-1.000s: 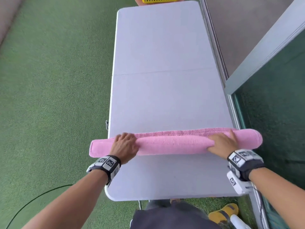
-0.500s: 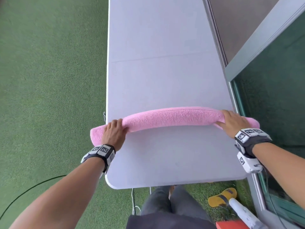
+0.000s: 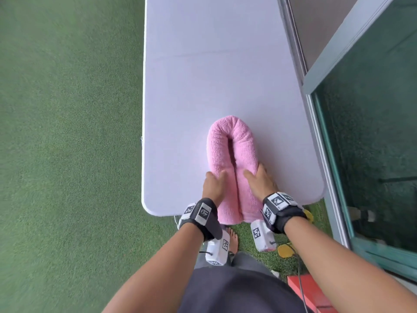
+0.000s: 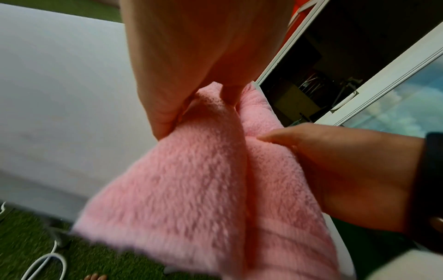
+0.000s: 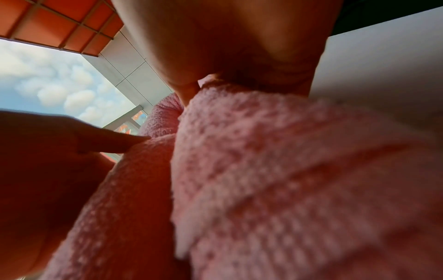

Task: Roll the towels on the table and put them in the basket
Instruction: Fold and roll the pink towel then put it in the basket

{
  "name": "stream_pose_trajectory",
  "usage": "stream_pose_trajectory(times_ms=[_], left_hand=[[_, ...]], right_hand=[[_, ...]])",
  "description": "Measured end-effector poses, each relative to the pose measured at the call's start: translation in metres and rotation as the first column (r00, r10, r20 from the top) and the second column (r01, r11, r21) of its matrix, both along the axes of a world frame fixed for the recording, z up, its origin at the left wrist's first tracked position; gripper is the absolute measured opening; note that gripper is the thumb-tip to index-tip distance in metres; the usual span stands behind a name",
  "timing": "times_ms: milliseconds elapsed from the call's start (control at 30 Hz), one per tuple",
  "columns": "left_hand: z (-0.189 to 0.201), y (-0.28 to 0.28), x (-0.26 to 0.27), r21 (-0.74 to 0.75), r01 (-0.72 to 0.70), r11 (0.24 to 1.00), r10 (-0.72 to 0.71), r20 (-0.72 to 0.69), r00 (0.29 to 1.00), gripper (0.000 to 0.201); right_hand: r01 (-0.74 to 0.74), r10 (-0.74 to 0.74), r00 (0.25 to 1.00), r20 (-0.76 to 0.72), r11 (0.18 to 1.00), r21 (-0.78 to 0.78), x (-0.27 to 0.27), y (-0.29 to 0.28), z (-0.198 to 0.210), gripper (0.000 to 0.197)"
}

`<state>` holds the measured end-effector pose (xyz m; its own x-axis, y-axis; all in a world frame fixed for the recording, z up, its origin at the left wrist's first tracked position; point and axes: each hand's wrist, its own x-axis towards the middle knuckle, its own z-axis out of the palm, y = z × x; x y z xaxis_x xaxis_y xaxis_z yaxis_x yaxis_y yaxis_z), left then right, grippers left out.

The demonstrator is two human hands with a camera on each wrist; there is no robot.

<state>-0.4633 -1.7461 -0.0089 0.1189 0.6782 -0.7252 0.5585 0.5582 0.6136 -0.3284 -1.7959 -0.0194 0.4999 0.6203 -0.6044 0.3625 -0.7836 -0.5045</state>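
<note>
While both palms face down, left hand (image 3: pixel 212 185) and right hand (image 3: pixel 259 181) each grip one leg of the single doubled pink towel roll (image 3: pixel 232 143) on the table (image 3: pixel 203 75).

— What do we see along our right wrist?

— Our right hand (image 5: pixel 239 47) fills the top, its palm down on the pink towel (image 5: pixel 275 170), blurred and close.

— And beside it?

— Our left hand (image 5: pixel 48 161), a finger touching the towel's other fold. Behind it, an orange tiled ceiling (image 5: pixel 59 24) and cloudy sky (image 5: pixel 48 79).
</note>
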Motion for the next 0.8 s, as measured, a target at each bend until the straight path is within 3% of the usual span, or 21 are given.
stream_pose_trajectory(times_ms=[100, 167, 233, 333, 400, 467, 567, 667, 800], left_hand=[[-0.009, -0.016, -0.007, 0.034, -0.010, 0.999, 0.007, 0.079, 0.997, 0.027], [-0.014, -0.021, -0.013, 0.106, 0.045, 0.993, -0.046, 0.001, 0.999, 0.030], [-0.009, -0.028, -0.013, 0.143, 0.057, 0.988, -0.066, 0.056, 0.996, 0.039], [0.005, -0.045, -0.011, 0.130, 0.312, 0.941, -0.332, 0.188, 0.924, 0.043], [0.007, -0.053, -0.020, 0.132, 0.481, 0.867, -0.497, 0.151, 0.855, 0.061], [0.007, -0.054, -0.039, 0.131, 0.582, 0.803, -0.593, 0.065, 0.803, 0.066], [0.009, -0.058, -0.086, 0.121, 0.635, 0.763, -0.640, -0.001, 0.769, 0.057], [0.012, -0.073, -0.147, 0.093, 0.537, 0.838, -0.533, -0.063, 0.843, 0.048], [-0.008, -0.092, -0.252, 0.010, 0.323, 0.946, -0.317, -0.156, 0.935, 0.038]], right_hand=[[0.009, -0.008, 1.000, -0.021, 1.000, 0.020, -0.002, -0.005, 0.001, 0.059], [-0.013, 0.012, 0.999, 0.039, 1.000, 0.016, -0.003, -0.009, 0.002, 0.079], [-0.030, 0.031, 0.995, 0.095, 1.000, -0.007, -0.009, -0.009, 0.007, 0.105], [-0.047, 0.053, 0.991, 0.121, 0.998, -0.050, -0.026, 0.000, 0.010, 0.135], [-0.107, 0.130, 0.970, 0.207, 0.987, -0.118, -0.037, 0.004, 0.007, 0.145], [-0.159, 0.210, 0.922, 0.325, 0.972, -0.175, -0.046, 0.006, 0.001, 0.147], [-0.174, 0.225, 0.878, 0.423, 0.972, -0.156, -0.047, 0.011, -0.001, 0.131], [-0.181, 0.188, 0.916, 0.353, 0.982, -0.053, -0.040, 0.022, 0.006, 0.115], [-0.215, 0.182, 0.927, 0.328, 0.975, 0.065, -0.046, 0.035, 0.020, 0.110]])
